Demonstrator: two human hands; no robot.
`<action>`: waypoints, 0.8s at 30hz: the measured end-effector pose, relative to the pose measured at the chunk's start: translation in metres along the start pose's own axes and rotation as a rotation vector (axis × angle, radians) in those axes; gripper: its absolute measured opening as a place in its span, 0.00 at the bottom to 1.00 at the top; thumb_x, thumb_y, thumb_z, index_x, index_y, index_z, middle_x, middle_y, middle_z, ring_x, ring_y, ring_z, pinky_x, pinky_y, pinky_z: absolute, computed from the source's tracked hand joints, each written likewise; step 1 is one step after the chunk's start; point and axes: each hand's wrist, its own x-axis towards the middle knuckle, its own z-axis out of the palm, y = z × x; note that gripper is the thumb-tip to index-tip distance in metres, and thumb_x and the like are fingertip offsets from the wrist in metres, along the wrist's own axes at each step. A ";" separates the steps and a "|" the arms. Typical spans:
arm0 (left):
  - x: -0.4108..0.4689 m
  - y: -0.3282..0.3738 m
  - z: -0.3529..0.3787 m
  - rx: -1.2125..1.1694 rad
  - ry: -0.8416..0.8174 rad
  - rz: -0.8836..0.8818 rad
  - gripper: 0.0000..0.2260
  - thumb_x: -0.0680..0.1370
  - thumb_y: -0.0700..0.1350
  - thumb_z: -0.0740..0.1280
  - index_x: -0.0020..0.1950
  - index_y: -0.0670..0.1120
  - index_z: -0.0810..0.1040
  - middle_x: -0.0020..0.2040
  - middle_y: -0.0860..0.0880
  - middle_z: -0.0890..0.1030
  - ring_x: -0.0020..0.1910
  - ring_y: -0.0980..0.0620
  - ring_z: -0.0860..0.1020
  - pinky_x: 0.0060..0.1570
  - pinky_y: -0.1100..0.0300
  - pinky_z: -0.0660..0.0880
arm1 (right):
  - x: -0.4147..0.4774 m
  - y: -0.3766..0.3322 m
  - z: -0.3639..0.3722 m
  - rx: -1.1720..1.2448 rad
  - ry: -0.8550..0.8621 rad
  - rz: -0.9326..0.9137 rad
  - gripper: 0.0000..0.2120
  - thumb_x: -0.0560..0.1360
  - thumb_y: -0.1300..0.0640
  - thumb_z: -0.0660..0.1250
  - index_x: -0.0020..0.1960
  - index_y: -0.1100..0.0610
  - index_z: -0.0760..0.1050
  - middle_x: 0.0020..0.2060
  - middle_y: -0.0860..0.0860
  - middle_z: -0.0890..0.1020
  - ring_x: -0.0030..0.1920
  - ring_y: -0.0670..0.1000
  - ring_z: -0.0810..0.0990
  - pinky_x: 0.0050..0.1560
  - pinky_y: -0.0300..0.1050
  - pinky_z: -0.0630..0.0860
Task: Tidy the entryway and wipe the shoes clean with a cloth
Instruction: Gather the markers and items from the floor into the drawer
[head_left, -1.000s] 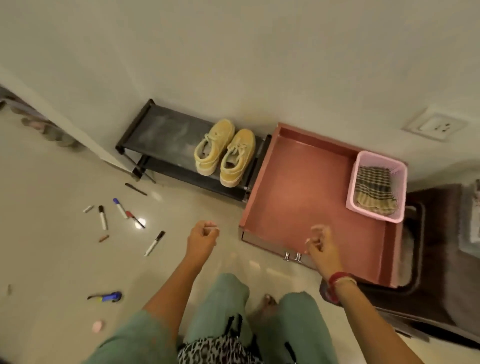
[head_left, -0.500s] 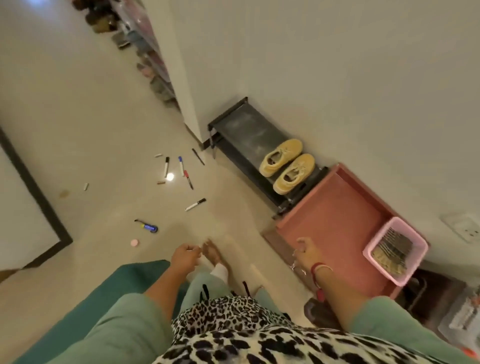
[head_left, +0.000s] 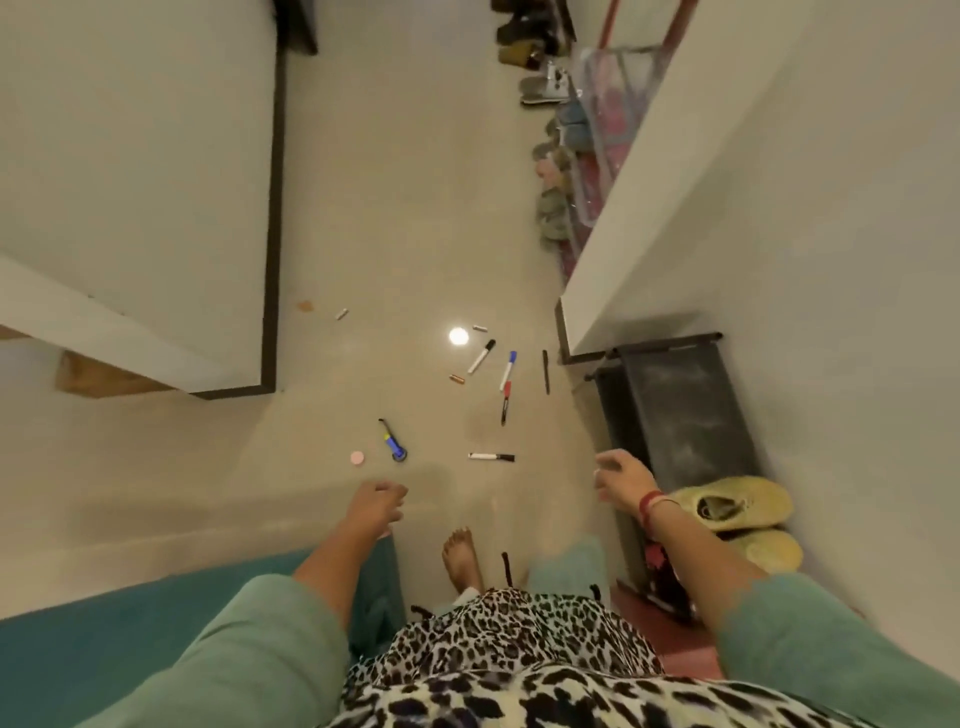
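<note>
A pair of yellow shoes sits on the low black rack by the right wall. Several markers lie scattered on the floor: a black-capped one, a blue-capped one, a red one, plus a blue torch and a pink round thing. My left hand hangs over the floor with loosely curled fingers and holds nothing. My right hand hovers just left of the shoes, fingers relaxed and empty. The cloth is out of view.
A corner of the pink tray shows low on the right. A teal mat lies at the lower left. More shoes line the far wall. A white wall corner juts out beside the rack.
My view has swung left, away from the tray and basket, onto the floor with the markers. Both hands stay empty; the right one has left the tray's edge.
</note>
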 end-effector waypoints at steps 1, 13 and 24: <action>0.001 0.012 0.001 -0.047 0.007 0.008 0.09 0.78 0.40 0.62 0.39 0.47 0.69 0.36 0.47 0.71 0.31 0.52 0.68 0.32 0.62 0.61 | 0.011 -0.015 -0.002 -0.010 -0.025 -0.013 0.11 0.75 0.66 0.61 0.56 0.59 0.72 0.38 0.54 0.77 0.33 0.50 0.76 0.34 0.39 0.74; 0.056 0.077 0.070 -0.356 0.137 -0.216 0.06 0.80 0.45 0.62 0.55 0.43 0.72 0.50 0.46 0.77 0.44 0.49 0.76 0.41 0.58 0.69 | 0.155 -0.133 -0.031 -0.367 -0.305 -0.052 0.12 0.74 0.65 0.62 0.55 0.55 0.73 0.45 0.54 0.78 0.45 0.52 0.79 0.48 0.45 0.77; 0.233 0.089 0.150 -0.387 0.113 -0.269 0.03 0.78 0.43 0.64 0.46 0.45 0.76 0.47 0.43 0.79 0.41 0.50 0.76 0.38 0.60 0.71 | 0.344 -0.118 0.059 -0.646 -0.353 -0.154 0.05 0.75 0.61 0.63 0.46 0.52 0.75 0.43 0.51 0.78 0.45 0.53 0.79 0.46 0.44 0.75</action>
